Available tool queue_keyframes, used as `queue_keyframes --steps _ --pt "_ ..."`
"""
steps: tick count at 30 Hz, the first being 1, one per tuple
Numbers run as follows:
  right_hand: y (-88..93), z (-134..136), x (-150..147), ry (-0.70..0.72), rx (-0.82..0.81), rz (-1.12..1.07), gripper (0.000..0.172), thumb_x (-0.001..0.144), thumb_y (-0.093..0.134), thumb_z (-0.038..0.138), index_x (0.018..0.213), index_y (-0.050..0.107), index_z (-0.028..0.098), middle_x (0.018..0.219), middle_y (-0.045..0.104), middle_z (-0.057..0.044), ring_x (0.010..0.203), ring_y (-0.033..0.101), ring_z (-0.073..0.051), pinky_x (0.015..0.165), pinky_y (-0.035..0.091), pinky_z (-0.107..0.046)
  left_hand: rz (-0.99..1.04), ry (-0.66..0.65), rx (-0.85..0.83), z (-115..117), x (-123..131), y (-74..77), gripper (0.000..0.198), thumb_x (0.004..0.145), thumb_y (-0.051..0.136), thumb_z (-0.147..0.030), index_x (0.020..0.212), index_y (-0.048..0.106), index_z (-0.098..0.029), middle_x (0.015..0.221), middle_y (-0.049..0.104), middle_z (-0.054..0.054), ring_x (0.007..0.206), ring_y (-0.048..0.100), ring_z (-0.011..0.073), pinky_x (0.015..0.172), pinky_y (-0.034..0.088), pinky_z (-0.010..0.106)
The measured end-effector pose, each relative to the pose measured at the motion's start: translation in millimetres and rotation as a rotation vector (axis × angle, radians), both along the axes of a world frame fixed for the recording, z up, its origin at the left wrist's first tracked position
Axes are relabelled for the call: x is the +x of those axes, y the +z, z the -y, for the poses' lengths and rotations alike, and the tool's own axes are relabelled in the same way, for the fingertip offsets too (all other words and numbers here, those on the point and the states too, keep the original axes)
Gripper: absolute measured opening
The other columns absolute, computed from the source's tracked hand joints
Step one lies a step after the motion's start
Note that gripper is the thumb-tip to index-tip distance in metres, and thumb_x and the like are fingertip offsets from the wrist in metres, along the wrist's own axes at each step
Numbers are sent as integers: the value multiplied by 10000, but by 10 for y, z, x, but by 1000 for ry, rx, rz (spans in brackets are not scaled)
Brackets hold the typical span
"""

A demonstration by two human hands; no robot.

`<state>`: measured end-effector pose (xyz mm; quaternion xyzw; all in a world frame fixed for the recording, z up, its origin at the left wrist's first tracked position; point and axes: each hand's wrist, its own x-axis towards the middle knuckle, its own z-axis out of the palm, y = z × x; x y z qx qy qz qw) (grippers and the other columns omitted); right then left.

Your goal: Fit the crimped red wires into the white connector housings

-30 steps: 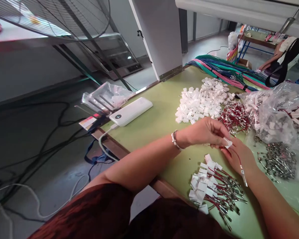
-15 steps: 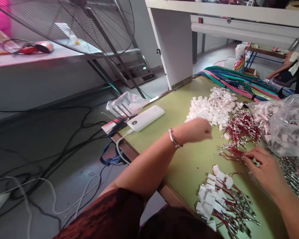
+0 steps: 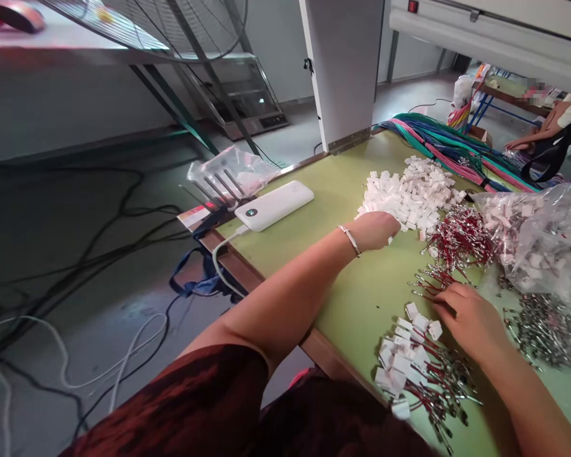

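My left hand (image 3: 375, 230), with a bracelet at the wrist, rests at the near edge of a heap of white plastic connectors (image 3: 412, 190). Its fingers are curled, and a small white connector shows at their tips. My right hand (image 3: 471, 317) lies palm down on the green table (image 3: 333, 209), fingers drawn together beside loose red wires with metal terminals (image 3: 457, 238). What they pinch is hidden. Just left of that hand lies a pile of connectors with red wires fitted (image 3: 412, 368).
A white power bank (image 3: 273, 204) with a cable sits near the table's left edge. At the right are a clear bag of parts (image 3: 537, 238) and loose metal terminals (image 3: 545, 327). Coloured wire bundles (image 3: 447, 146) lie at the back. Another person (image 3: 552, 124) works at a far table.
My left hand went from my right hand out to the white connector heap. A wired connector left my hands. My right hand reached to the red wires, then drew back slightly.
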<state>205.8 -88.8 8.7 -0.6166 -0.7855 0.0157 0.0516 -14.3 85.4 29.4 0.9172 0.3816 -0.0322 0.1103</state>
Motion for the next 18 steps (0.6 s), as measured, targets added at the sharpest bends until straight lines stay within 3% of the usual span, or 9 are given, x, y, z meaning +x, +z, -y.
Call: queue_keyframes --steps 7,11,13,15,18 --pt "-115 132 -164 -128 -132 159 148 897 505 209 804 619 197 831 676 -60 705 644 -206 603 412 -311 39 -28 53 60 30 35 195 775 569 -71 923 672 -144 984 664 106 909 612 219 687 423 284" --pt "-138 238 -145 -140 -82 113 157 876 481 203 761 586 208 795 675 -65 676 632 -200 606 406 -305 206 -3 -22 82 50 91 156 783 608 -137 926 663 -165 906 684 65 849 603 192 699 422 288" --pt "-105 221 -100 -173 -20 11 160 873 467 234 744 559 216 715 658 -49 605 607 -190 564 387 -298 386 -40 -174 116 90 97 136 778 621 -162 908 660 -165 865 684 40 805 601 156 704 430 272" --pt "-38 162 -43 -222 22 -142 162 874 459 280 742 534 225 625 630 -24 534 574 -181 518 366 -289 556 -57 -445 165 160 62 146 793 613 -200 926 655 -155 814 675 28 739 605 125 672 443 251" --pt "87 49 31 -283 2 -431 181 876 461 344 745 516 231 597 623 -1 498 553 -161 492 393 -268 708 32 -840 240 297 -60 197 827 593 -240 986 642 -134 662 619 -4 580 569 91 575 438 234"
